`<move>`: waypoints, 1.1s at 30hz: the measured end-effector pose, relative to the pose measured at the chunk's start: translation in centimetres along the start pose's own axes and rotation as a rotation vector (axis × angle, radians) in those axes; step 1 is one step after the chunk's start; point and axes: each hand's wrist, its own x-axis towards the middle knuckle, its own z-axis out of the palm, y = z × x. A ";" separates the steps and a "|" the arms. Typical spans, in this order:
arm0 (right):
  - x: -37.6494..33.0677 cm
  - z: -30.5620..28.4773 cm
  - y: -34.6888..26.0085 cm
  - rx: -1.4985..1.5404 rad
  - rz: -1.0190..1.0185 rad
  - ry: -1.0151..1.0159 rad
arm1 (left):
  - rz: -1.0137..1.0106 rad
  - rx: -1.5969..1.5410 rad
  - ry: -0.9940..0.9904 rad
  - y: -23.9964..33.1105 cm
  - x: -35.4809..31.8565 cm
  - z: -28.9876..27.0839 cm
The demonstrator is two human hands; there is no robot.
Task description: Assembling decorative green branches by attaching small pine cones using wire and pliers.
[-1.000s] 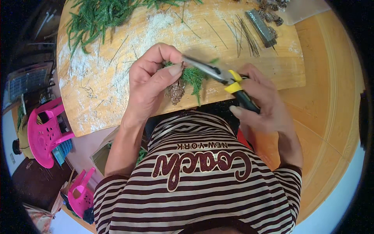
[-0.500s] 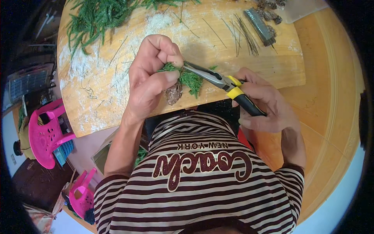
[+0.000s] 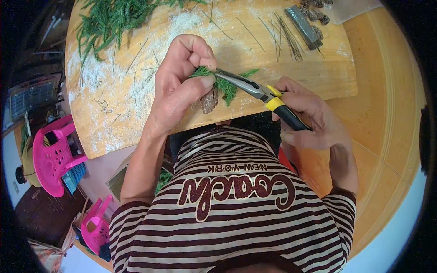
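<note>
My left hand (image 3: 182,82) is closed, thumb and fingers pinching a green artificial pine sprig (image 3: 226,89). Just below the thumb hangs a brown pine cone (image 3: 209,101), partly hidden by the hand. In my right hand (image 3: 312,113) are long-nose pliers (image 3: 255,89) with black and yellow handles. Their jaw tips reach the top of the sprig, beside my left fingertips. Whether the jaws grip a wire there is too small to make out.
A heap of green pine sprigs (image 3: 114,22) lies at the far left of the wooden board (image 3: 150,123), with white flakes scattered around. Thin dark wires (image 3: 286,38), a grey block (image 3: 301,26) and pine cones (image 3: 315,15) lie far right. Pink plastic chairs (image 3: 53,159) stand left.
My left hand has shifted slightly away from me with the sprig and pine cone. The pliers stay at the sprig's top, nearly unmoved.
</note>
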 end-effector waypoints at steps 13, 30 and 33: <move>-0.2 -0.9 1.0 -0.115 -0.116 -0.130 | 0.046 -0.067 -0.042 -1.2 0.0 -0.6; -0.6 0.2 2.0 -0.099 -0.050 -0.072 | 0.001 -0.155 -0.065 -2.3 -0.7 -0.6; -0.7 0.4 2.3 -0.076 -0.063 -0.051 | -0.018 -0.185 -0.079 -2.2 -0.7 -0.6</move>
